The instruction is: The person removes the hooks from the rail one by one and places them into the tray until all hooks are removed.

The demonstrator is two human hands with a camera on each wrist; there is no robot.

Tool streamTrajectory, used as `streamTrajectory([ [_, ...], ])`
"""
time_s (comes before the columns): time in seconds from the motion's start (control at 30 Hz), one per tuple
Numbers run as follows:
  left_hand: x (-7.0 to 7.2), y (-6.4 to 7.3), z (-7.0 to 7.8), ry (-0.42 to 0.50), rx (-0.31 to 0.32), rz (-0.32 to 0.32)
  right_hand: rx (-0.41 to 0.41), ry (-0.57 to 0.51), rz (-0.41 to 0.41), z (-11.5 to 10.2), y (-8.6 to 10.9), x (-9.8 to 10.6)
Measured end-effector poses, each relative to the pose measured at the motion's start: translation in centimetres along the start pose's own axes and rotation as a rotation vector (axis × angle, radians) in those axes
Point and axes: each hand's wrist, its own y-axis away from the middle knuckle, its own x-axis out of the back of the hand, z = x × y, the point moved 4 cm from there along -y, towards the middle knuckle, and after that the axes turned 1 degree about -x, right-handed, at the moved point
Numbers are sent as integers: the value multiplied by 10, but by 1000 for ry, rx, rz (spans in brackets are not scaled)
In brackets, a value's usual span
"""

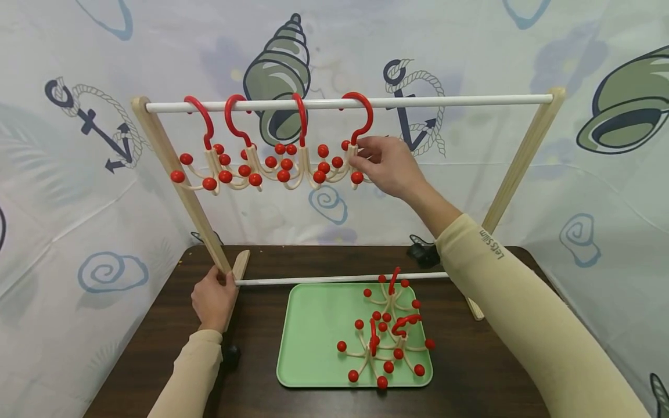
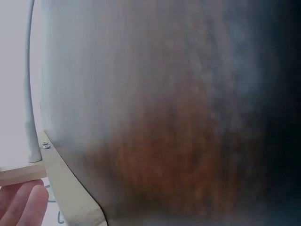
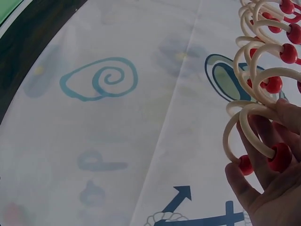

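Several multi-arm hangers with red hooks, cream arms and red ball tips hang along the left half of a white upper rod (image 1: 455, 101). My right hand (image 1: 389, 165) pinches the stem of the rightmost hanger (image 1: 360, 119), whose hook lies over the rod. In the right wrist view, curved arms (image 3: 256, 127) of that hanger pass by the fingers (image 3: 242, 183). Low on the left, my left hand (image 1: 214, 297) grips the wooden post (image 1: 183, 191) of the rack near its foot. Only fingertips (image 2: 35, 205) show beside the wood in the left wrist view.
A green tray (image 1: 308, 337) on the dark table (image 1: 251, 371) bears three more hangers (image 1: 371, 348) at its right side. Behind it runs a lower white rod (image 1: 292, 281). A right wooden post (image 1: 522, 157) supports the rack. Black objects (image 1: 423, 253) lie at the back.
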Motion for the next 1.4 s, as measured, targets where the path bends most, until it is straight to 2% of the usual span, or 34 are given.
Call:
streamTrajectory([
  [0.13,0,-1,-1,-1,-3,-2,8,23,5,-1,1,2],
  [0.37,-1,-1,-2,-3,21,-13,21,-16,1,-4,1,7],
  [0.77,0,0,1,-9,30,-13,39,-43,70,-10,4,27],
  [0.93,-1,0,0,-10,36,-15,33,-79,96,-8,13,37],
  [1.23,-2,0,-2,-8,31,-15,-40,-54,103,5,40,45],
  [1.4,0,0,-1,-8,17,-5,-57,-28,44,18,59,35],
])
